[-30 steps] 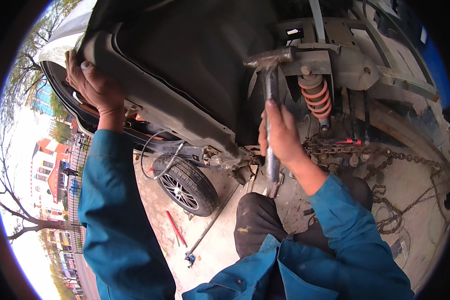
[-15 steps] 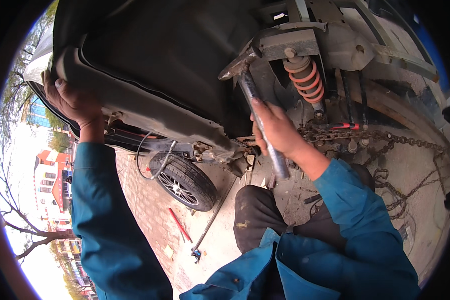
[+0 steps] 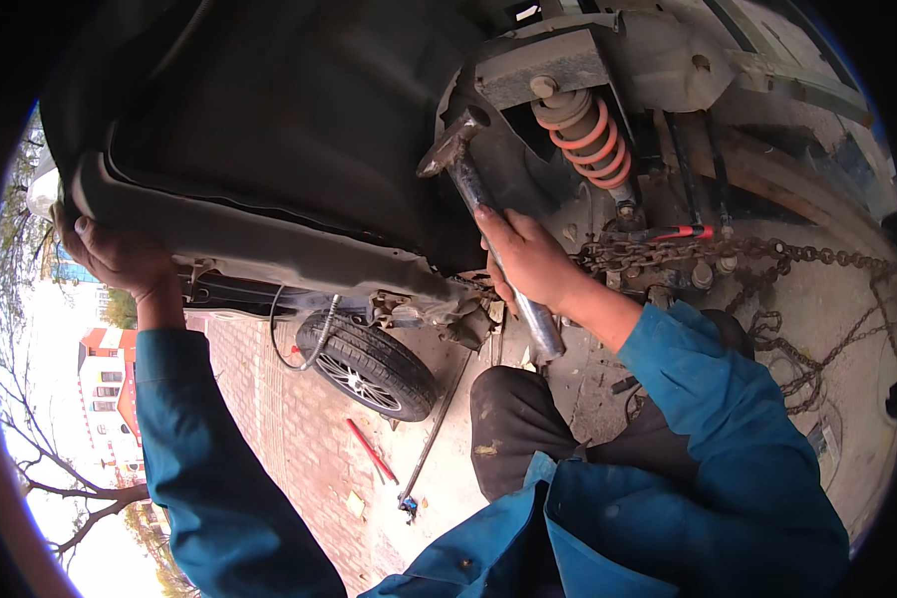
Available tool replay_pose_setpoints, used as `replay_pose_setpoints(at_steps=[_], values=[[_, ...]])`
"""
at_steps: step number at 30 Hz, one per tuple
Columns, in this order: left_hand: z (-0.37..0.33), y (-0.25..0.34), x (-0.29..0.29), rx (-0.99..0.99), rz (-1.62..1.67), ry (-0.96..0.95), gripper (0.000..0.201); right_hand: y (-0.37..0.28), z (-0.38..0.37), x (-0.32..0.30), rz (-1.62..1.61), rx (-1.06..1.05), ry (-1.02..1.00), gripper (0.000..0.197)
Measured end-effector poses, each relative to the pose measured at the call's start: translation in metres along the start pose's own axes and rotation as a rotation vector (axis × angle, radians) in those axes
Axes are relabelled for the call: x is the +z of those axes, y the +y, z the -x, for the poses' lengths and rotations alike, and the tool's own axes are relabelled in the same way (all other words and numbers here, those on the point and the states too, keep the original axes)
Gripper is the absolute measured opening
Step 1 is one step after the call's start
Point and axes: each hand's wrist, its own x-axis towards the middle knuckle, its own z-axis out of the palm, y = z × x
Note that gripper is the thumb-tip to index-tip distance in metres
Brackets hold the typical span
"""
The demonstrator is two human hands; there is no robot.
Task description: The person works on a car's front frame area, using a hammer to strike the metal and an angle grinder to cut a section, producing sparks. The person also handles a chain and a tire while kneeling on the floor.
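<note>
My right hand (image 3: 528, 257) is closed around the handle of a worn metal hammer (image 3: 471, 189). The hammer's head points up and to the left, in front of a dark wheel-well liner (image 3: 299, 120); I cannot tell whether it touches anything. On the far left, my left hand (image 3: 120, 257) grips the outer end of a long grey vehicle body panel (image 3: 259, 229), fingers curled over its edge and partly hidden. To the right of the hammer is a shock absorber with an orange coil spring (image 3: 596, 149), bolted under a metal bracket (image 3: 543, 68).
Rusty chains (image 3: 807, 257) stretch rightward and trail onto the ground. Below the panel lie a wheel (image 3: 369, 364), a red bar (image 3: 371, 450) and a long metal rod (image 3: 437, 424). A red-handled tool (image 3: 683, 232) rests by the chain. A grey hose (image 3: 319, 344) hangs over the wheel.
The view has shifted a little, moving the panel and spring leftward in the picture. The hammer sits slightly lower against the bracket. Both hands keep their holds.
</note>
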Motion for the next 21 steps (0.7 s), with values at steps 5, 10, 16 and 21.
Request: replay_pose_setpoints(at_steps=[5, 10, 16, 21], values=[[0.001, 0.005, 0.001, 0.036, -0.051, -0.025, 0.063, 0.007, 0.008, 0.005, 0.029, 0.353, -0.254, 0.052], [0.000, 0.003, -0.002, 0.009, -0.053, -0.021, 0.059, 0.013, 0.000, -0.010, 0.191, 0.163, -0.119, 0.048], [-0.006, -0.019, -0.011, 0.598, -0.467, -0.051, 0.049, 0.004, 0.007, 0.038, -0.118, -0.011, 0.080, 0.048], [-0.004, -0.024, -0.008, 0.415, -0.199, -0.012, 0.047, 0.039, 0.054, 0.046, -0.242, 0.428, 0.016, 0.050]])
